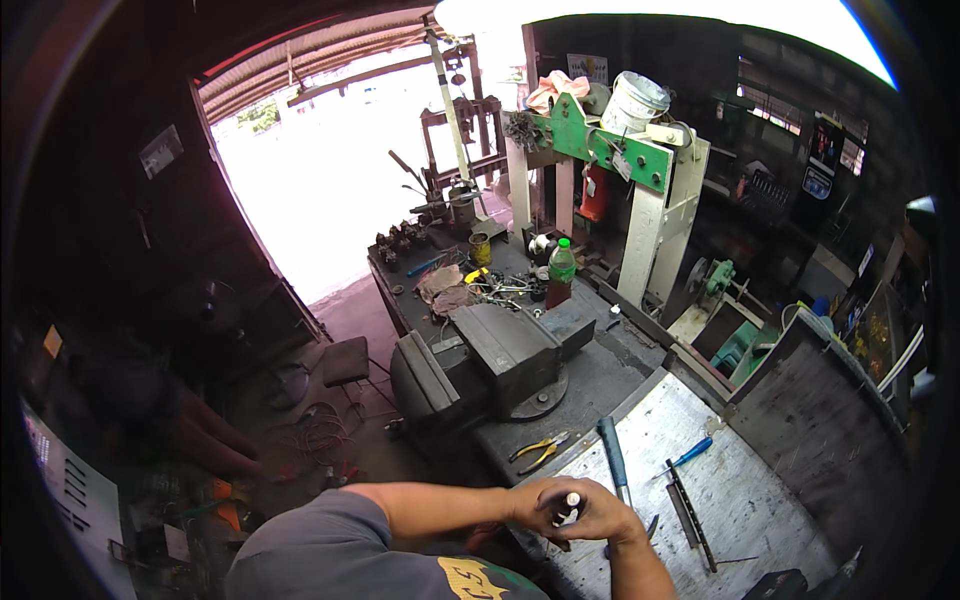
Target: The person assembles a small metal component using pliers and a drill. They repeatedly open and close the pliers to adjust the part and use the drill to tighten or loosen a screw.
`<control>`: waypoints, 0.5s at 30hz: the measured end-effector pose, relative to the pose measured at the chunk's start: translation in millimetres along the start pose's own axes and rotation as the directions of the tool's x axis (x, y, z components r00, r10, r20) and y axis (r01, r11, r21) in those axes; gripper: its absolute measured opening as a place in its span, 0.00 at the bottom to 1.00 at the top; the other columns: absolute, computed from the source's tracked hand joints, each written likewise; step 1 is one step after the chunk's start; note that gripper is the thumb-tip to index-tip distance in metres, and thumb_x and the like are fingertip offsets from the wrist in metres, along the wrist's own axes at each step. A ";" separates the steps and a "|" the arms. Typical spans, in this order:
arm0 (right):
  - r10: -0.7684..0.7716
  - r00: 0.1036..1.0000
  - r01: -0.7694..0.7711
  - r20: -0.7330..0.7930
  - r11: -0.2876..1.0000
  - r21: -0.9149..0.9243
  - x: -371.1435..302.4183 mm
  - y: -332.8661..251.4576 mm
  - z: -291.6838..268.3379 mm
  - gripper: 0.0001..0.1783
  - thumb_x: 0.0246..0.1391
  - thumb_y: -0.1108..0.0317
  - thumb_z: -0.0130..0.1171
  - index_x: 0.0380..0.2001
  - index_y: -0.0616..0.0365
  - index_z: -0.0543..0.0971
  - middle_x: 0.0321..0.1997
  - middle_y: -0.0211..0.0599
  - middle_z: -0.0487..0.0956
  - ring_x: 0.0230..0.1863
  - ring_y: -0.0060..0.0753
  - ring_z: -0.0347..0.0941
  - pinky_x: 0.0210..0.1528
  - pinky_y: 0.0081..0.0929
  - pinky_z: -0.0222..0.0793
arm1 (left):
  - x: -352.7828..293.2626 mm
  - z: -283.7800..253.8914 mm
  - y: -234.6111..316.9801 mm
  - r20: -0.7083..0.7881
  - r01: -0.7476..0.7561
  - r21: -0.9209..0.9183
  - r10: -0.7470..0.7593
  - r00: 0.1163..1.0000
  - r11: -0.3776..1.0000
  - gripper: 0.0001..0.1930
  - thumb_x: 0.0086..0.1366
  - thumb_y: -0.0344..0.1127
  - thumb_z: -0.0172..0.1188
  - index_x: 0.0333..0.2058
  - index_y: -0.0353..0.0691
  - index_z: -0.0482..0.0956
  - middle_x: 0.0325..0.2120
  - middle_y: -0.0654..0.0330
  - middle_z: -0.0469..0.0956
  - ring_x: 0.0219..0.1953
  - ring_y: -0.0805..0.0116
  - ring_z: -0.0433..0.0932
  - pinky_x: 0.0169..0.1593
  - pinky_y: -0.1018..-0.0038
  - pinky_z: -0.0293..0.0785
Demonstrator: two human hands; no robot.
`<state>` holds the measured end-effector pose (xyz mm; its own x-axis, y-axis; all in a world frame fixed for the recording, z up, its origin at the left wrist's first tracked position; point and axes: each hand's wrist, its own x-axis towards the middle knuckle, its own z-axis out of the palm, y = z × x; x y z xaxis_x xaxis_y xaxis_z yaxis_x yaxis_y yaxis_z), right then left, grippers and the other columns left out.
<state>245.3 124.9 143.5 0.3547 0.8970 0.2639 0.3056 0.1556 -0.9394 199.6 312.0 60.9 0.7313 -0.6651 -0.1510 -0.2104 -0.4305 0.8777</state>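
My left hand and my right hand meet over the near edge of a metal-topped bench. Fingers of both are curled around a small dark piece with a shiny pale end; its kind cannot be made out. Just beyond the hands lies a tool with a blue-grey handle, its lower end passing behind my right hand. Left of it rest yellow-handled pliers. A blue-handled screwdriver and dark narrow metal strips lie to the right.
A large bench vise stands ahead. Behind it are a green-capped bottle, a yellow can, rags and loose metal parts. A green-and-white press frame rises farther back. A stool and cables are on the left.
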 end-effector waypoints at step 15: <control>-0.058 0.998 0.048 0.026 0.957 0.286 -51.6 12.4 -5.9 0.27 0.56 0.81 0.71 0.60 0.62 0.82 0.54 0.44 0.87 0.56 0.33 0.83 0.60 0.32 0.78 | -5.3 30.8 34.4 -0.482 0.074 0.274 0.070 0.873 0.959 0.20 0.56 0.43 0.74 0.46 0.45 0.84 0.44 0.50 0.85 0.46 0.47 0.85 0.49 0.58 0.81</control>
<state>236.0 78.1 119.5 0.3137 0.8968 0.3120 0.0563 0.3104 -0.9489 168.5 282.0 77.9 0.9367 -0.3167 0.1494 -0.3253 -0.6291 0.7060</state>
